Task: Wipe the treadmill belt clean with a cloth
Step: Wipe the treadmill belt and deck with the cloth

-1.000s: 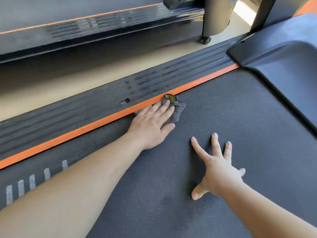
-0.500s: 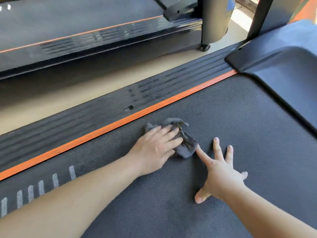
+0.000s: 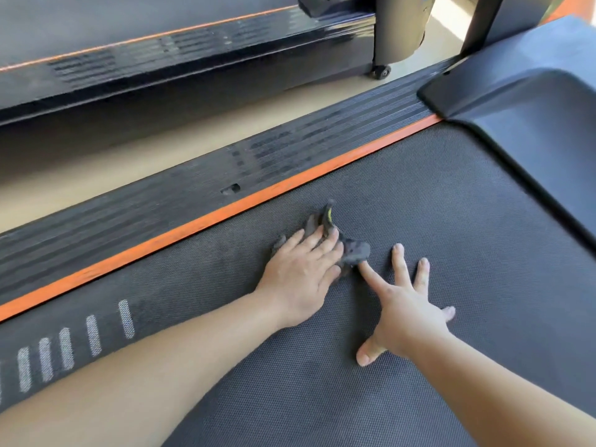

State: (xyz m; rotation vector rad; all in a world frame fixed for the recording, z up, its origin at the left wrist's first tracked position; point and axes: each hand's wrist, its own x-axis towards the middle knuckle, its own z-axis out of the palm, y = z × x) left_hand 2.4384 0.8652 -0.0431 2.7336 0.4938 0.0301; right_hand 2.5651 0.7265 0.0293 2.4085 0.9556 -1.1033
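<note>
Left hand (image 3: 301,279) lies flat, fingers straight, pressing the crumpled grey cloth (image 3: 353,250) onto the belt (image 3: 451,221), near the orange strip (image 3: 200,222). Right hand (image 3: 409,312) is spread palm-down on the belt just beside the cloth; its forefinger tip touches the cloth's edge.

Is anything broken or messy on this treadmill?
Nothing looks broken or spilled. The only untidy thing is the grey cloth, scrunched into a lump under the left hand instead of lying flat on the belt. The side rail has a small dark notch, too blurred to tell whether that is damage.
</note>
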